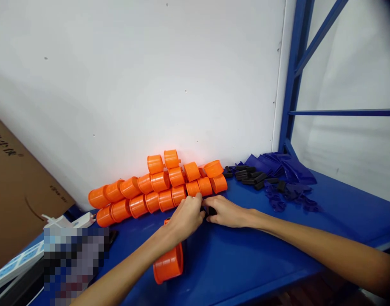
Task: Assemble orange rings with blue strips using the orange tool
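Lettering on the cardboard box (13,178) at far left is unreadable. Open surface of the blue table (246,259) runs to its near edge. Left hand (186,217) and right hand (227,211) meet, fingertips pinched on a small black piece (210,211), just before stacked orange caps (159,187). More black pieces (249,174) lie farther right.

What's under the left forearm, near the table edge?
An orange cap lying on its side on the blue table. The left forearm covers its far end; an orange sliver shows past the wrist, same piece or another, cannot tell.
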Demonstrator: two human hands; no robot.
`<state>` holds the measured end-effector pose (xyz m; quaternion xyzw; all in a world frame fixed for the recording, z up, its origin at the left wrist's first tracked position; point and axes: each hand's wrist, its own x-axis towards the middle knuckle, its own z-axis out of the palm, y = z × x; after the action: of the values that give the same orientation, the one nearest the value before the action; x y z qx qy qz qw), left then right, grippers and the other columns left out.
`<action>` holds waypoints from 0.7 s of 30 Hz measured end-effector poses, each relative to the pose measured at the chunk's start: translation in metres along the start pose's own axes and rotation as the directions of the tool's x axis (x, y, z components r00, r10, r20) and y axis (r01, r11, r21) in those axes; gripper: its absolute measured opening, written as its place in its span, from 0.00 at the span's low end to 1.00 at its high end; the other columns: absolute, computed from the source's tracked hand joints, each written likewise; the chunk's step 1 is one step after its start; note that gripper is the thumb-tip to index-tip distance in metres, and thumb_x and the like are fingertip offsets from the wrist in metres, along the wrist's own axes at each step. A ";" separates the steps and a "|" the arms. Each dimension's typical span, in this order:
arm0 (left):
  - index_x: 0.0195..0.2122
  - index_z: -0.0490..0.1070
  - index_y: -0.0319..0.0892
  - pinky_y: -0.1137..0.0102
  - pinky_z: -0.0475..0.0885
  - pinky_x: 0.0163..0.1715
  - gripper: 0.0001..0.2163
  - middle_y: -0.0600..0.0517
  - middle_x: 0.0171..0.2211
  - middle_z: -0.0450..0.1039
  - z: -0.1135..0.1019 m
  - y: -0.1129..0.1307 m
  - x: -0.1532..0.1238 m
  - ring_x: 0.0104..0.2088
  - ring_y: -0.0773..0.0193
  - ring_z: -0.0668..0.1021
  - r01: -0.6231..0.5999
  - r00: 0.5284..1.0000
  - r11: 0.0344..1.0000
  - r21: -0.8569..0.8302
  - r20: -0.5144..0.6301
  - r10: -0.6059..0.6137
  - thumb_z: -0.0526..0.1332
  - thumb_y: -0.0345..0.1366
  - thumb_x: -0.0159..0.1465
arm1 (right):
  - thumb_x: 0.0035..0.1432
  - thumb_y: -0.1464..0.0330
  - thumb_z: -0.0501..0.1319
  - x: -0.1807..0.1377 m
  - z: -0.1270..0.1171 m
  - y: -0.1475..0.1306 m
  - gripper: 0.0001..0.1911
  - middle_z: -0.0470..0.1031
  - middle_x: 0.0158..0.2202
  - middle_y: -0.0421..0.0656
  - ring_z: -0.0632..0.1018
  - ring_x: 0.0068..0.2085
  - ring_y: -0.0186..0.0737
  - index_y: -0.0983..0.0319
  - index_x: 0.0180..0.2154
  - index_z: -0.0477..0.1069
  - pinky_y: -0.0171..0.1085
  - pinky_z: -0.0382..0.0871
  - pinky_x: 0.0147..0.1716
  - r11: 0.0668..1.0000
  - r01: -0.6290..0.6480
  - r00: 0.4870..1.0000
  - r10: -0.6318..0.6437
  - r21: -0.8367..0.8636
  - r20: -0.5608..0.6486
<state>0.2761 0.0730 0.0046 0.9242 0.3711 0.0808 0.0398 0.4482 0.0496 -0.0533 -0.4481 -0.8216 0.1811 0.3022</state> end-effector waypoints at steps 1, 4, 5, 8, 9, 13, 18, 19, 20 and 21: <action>0.37 0.68 0.41 0.68 0.61 0.25 0.06 0.46 0.30 0.76 0.000 -0.001 0.002 0.31 0.55 0.79 0.004 1.000 1.000 0.006 -0.001 -0.004 0.56 0.28 0.58 | 0.50 0.77 0.64 -0.002 0.002 0.002 0.13 0.75 0.36 0.42 0.75 0.35 0.40 0.64 0.40 0.70 0.33 0.62 0.32 1.000 -0.026 0.999 0.026 -0.001 -0.032; 0.35 0.69 0.42 0.68 0.63 0.26 0.05 0.47 0.32 0.76 0.002 -0.005 0.011 0.33 0.56 0.79 0.017 1.000 1.000 0.020 -0.002 -0.017 0.58 0.28 0.58 | 0.51 0.76 0.64 -0.005 0.008 0.009 0.17 0.73 0.33 0.41 0.73 0.32 0.39 0.64 0.44 0.66 0.32 0.57 0.27 0.994 -0.113 0.985 0.112 0.002 -0.134; 0.35 0.69 0.41 0.68 0.63 0.26 0.05 0.47 0.33 0.76 0.003 -0.006 0.014 0.33 0.56 0.79 0.023 1.000 0.999 0.026 -0.002 -0.023 0.58 0.28 0.58 | 0.51 0.77 0.63 -0.005 0.010 0.011 0.17 0.72 0.32 0.40 0.73 0.31 0.38 0.63 0.43 0.65 0.32 0.56 0.26 0.991 -0.133 0.979 0.132 0.007 -0.158; 0.37 0.70 0.41 0.68 0.65 0.27 0.06 0.45 0.35 0.77 0.006 -0.006 0.021 0.34 0.55 0.80 0.036 0.999 0.998 0.048 0.003 -0.036 0.59 0.28 0.58 | 0.50 0.78 0.63 0.000 0.012 0.016 0.13 0.72 0.30 0.39 0.72 0.29 0.36 0.63 0.38 0.66 0.32 0.56 0.26 0.987 -0.160 0.966 0.163 0.031 -0.200; 0.37 0.70 0.40 0.68 0.65 0.27 0.06 0.45 0.35 0.77 0.007 -0.006 0.022 0.34 0.55 0.80 0.036 0.999 0.998 0.055 0.006 -0.036 0.58 0.28 0.58 | 0.50 0.78 0.64 0.001 0.012 0.017 0.12 0.72 0.30 0.39 0.73 0.29 0.36 0.63 0.37 0.66 0.31 0.56 0.26 0.986 -0.162 0.964 0.166 0.039 -0.208; 0.39 0.69 0.40 0.67 0.65 0.27 0.07 0.44 0.35 0.77 0.009 -0.002 0.024 0.34 0.54 0.80 0.030 1.000 0.996 0.083 0.004 -0.031 0.57 0.27 0.59 | 0.50 0.78 0.64 0.004 0.011 0.020 0.10 0.73 0.29 0.39 0.73 0.29 0.36 0.62 0.34 0.67 0.32 0.58 0.26 0.986 -0.154 0.962 0.164 0.061 -0.219; 0.40 0.68 0.41 0.68 0.65 0.26 0.08 0.45 0.35 0.77 0.010 -0.003 0.025 0.33 0.56 0.80 0.033 0.999 0.996 0.085 0.007 -0.034 0.59 0.28 0.59 | 0.50 0.77 0.65 0.002 0.010 0.019 0.09 0.74 0.29 0.39 0.74 0.29 0.36 0.63 0.34 0.68 0.32 0.60 0.26 0.986 -0.155 0.961 0.164 0.059 -0.222; 0.41 0.68 0.40 0.68 0.65 0.26 0.08 0.45 0.35 0.78 0.008 -0.003 0.025 0.34 0.56 0.80 0.032 0.999 0.996 0.084 0.004 -0.033 0.60 0.28 0.59 | 0.49 0.76 0.66 0.001 0.010 0.018 0.10 0.74 0.29 0.39 0.74 0.29 0.36 0.63 0.35 0.68 0.31 0.60 0.26 0.986 -0.158 0.960 0.166 0.052 -0.227; 0.41 0.69 0.40 0.68 0.65 0.26 0.09 0.45 0.34 0.78 0.005 -0.003 0.023 0.34 0.55 0.80 0.032 1.000 0.996 0.085 -0.001 -0.032 0.60 0.28 0.59 | 0.49 0.76 0.66 -0.001 0.008 0.016 0.12 0.74 0.30 0.39 0.74 0.29 0.36 0.63 0.36 0.68 0.31 0.60 0.26 0.986 -0.162 0.958 0.167 0.042 -0.235; 0.42 0.69 0.39 0.68 0.65 0.26 0.09 0.45 0.34 0.77 0.001 -0.002 0.021 0.33 0.55 0.80 0.033 0.999 0.996 0.089 -0.011 -0.032 0.61 0.29 0.59 | 0.48 0.76 0.66 -0.003 0.005 0.014 0.14 0.75 0.31 0.40 0.74 0.29 0.35 0.63 0.38 0.69 0.31 0.61 0.26 0.986 -0.166 0.954 0.168 0.028 -0.247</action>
<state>0.2897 0.0894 0.0060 0.9185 0.3894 0.0682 -0.0018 0.4550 0.0550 -0.0663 -0.5339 -0.7359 0.1513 0.3880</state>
